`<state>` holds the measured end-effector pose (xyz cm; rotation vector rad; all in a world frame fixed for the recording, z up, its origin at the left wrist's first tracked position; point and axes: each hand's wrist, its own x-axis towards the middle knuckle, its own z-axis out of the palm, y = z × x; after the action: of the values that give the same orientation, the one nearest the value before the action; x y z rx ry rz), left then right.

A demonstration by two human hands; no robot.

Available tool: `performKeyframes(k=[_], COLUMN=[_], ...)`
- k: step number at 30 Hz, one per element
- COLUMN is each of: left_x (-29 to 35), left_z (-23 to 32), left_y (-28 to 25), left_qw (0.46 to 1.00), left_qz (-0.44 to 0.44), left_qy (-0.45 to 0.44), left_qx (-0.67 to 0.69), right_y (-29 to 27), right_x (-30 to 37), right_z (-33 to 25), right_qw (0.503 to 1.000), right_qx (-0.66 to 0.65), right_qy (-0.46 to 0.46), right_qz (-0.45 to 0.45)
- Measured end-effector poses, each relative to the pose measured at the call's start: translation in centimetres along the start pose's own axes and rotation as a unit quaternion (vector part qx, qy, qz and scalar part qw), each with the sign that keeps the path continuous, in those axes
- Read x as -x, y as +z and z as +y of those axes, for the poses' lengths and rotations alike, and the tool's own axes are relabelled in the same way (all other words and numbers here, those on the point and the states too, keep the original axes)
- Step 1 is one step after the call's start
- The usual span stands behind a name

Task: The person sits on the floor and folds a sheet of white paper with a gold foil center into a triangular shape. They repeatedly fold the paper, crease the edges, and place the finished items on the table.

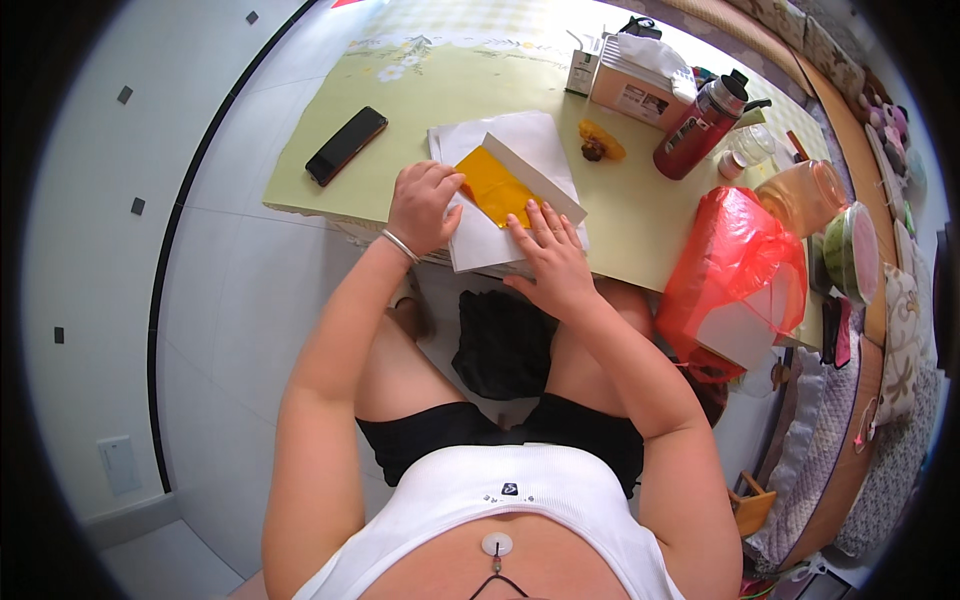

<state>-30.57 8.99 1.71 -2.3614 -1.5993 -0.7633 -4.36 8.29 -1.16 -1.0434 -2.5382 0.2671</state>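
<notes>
A shiny yellow-orange sheet [497, 185] lies on a stack of white paper [522, 128] at the table's near edge. Along its upper right side runs a pale grey-white strip [535, 177], which looks like a folded-back flap or backing; I cannot tell which. My left hand [424, 207] is closed, fingers and thumb gripping the sheet's left edge. My right hand [553, 255] rests flat with fingers spread, its fingertips on the sheet's lower right part and the strip.
The table [625, 225] has a light green cloth. A dark phone [346, 146] lies left. Right stand a red bottle [697, 130], a tissue box [640, 92], a red plastic bag [735, 265], a clear orange container [803, 197] and a cut watermelon [850, 253]. A small yellow-brown item [599, 141] lies nearer the paper.
</notes>
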Motion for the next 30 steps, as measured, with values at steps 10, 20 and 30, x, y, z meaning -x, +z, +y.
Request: performKeyframes(k=[10, 20, 30], left_x=[1.5, 4.2, 4.3], left_z=[0.3, 0.4, 1.2], left_y=[-2.2, -1.0, -1.7], left_qw=[0.975, 0.976, 0.977], left_qz=[-0.086, -0.042, -0.085], left_qy=[0.205, 0.214, 0.088], left_qx=[0.029, 0.0, 0.172], right_y=[-3.4, -3.7, -1.4], right_x=[0.9, -2.2, -4.6], right_z=[4.0, 3.0, 0.7], right_qw=[0.988, 0.985, 0.992], right_qx=[-0.07, -0.095, -0.113], right_qy=[-0.12, -0.141, -0.062], right_qz=[-0.07, 0.009, 0.019])
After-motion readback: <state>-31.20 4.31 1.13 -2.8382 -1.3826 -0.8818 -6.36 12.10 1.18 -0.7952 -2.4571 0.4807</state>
